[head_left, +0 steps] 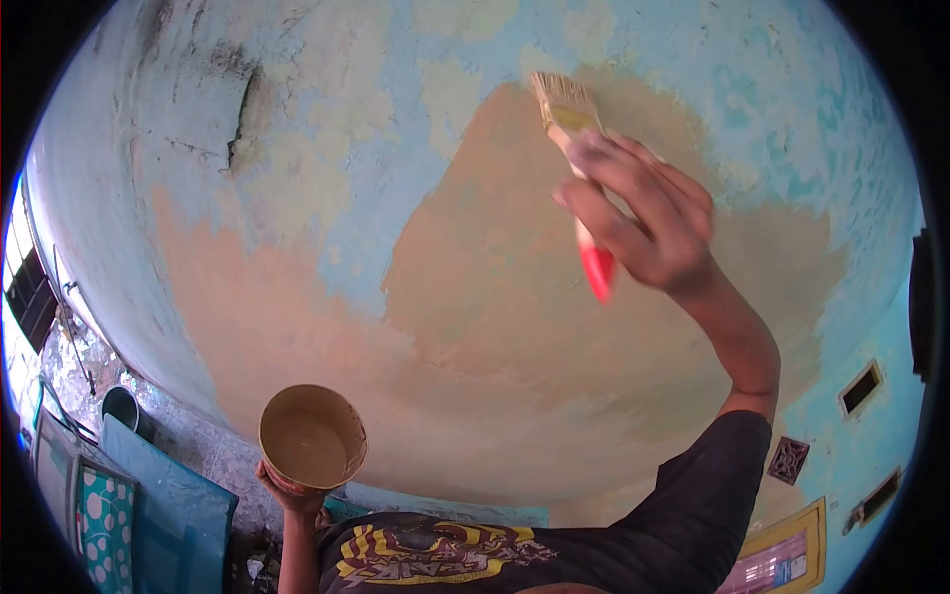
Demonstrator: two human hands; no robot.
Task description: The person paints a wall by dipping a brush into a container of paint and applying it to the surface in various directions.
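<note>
The shirt [445, 554], black with a yellow print, fills the bottom centre of the frame, nearest the lens. Just above it, lower left of centre, the left hand [289, 492] is wrapped around the base of a cup [313, 438] holding tan paint; the cup's mouth tilts toward the camera. In the upper right, the right hand [648, 223] is clamped on a brush [574, 148], its red handle tip poking out below the fingers and its bristles pressed against the ceiling [297, 129] at upper centre. The hands are well apart. The ceiling is patchy pale blue, with a wide tan painted area across the middle and a dark crack [240, 119] in the upper left. A window [25, 287] shows at the left edge, and a black bucket [124, 406] sits at lower left.
</note>
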